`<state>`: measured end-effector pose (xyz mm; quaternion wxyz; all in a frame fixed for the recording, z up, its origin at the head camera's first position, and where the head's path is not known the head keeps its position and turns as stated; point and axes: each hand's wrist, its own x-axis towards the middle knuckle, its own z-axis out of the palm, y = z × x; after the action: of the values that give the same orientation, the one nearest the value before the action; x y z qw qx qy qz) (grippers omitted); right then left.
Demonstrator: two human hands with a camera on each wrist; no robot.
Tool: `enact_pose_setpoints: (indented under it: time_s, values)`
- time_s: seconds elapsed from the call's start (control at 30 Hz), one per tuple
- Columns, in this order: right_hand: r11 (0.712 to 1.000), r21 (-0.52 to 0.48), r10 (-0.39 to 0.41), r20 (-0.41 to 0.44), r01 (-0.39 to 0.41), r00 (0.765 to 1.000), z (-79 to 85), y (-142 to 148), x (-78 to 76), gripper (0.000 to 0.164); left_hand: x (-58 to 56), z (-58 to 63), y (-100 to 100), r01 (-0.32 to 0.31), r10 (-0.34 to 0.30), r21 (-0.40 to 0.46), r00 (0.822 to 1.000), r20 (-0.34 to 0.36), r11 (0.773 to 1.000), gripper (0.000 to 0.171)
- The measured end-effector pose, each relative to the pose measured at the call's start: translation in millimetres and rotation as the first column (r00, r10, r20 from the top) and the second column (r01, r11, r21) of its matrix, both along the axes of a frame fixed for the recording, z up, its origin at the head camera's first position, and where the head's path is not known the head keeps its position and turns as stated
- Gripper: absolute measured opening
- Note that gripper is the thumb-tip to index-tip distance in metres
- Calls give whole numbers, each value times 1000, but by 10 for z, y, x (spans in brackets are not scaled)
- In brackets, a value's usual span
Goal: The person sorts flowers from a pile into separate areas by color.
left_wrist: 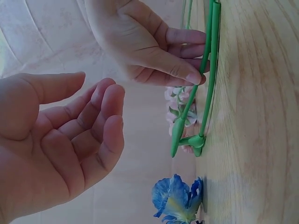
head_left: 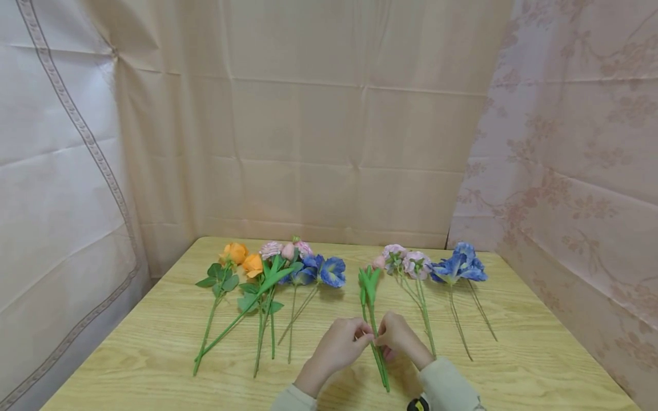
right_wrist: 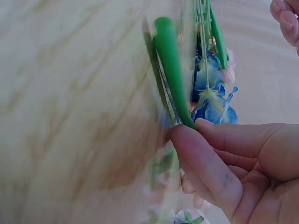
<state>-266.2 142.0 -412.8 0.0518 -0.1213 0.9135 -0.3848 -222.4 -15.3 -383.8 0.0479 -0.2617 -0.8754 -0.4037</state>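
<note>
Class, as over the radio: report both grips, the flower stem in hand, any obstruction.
Right-hand grip pinching one slim, smooth green flower stem. Left-hand grip empty, loosely curled, clear of it. Second green stem runs close alongside; could snag.

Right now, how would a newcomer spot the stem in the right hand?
On the wooden table, find the right hand. Two green stems run beside it; yours is the pinched stem, held higher off the wood than its neighbour.
</note>
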Motion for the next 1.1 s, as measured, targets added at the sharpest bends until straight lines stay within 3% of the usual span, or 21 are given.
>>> enact_pose_setpoints:
  time_s: [0.5, 1.1]
  values:
    - [999, -31, 17, 30, -16, 999, -4, 40, -1, 15, 0, 2, 14, 11, -10, -32, 1000, 10, 999, 8]
    - [1000, -1, 17, 56, -17, 998, 9, 44, 7, 15, 12, -6, 11, 21, -20, -35, 999, 25, 999, 11]
